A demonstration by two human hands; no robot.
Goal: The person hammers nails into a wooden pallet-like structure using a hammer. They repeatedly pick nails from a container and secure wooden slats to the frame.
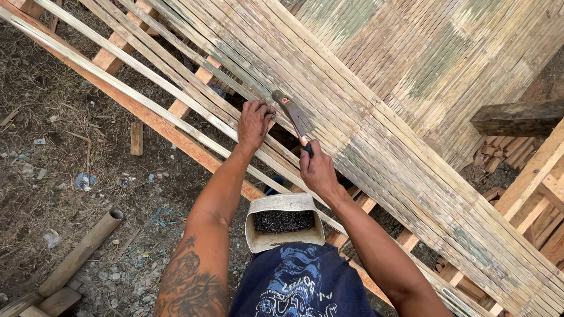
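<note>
My right hand [318, 169] grips the handle of a claw hammer [292, 113], whose metal head is raised over the bamboo slats [376, 135]. My left hand [254, 123] rests on a slat just left of the hammer head, fingers pinched together as if on a small nail, though the nail itself is too small to see. A pale open container [284, 205] full of dark nails sits against my waist, between my two arms.
Bamboo slats lie side by side over wooden beams [147, 117] above dirt ground [53, 170]. A thick bamboo pole [82, 251] lies lower left. Dark timber [517, 117] and lumber sit at right. Gaps show between loose slats at left.
</note>
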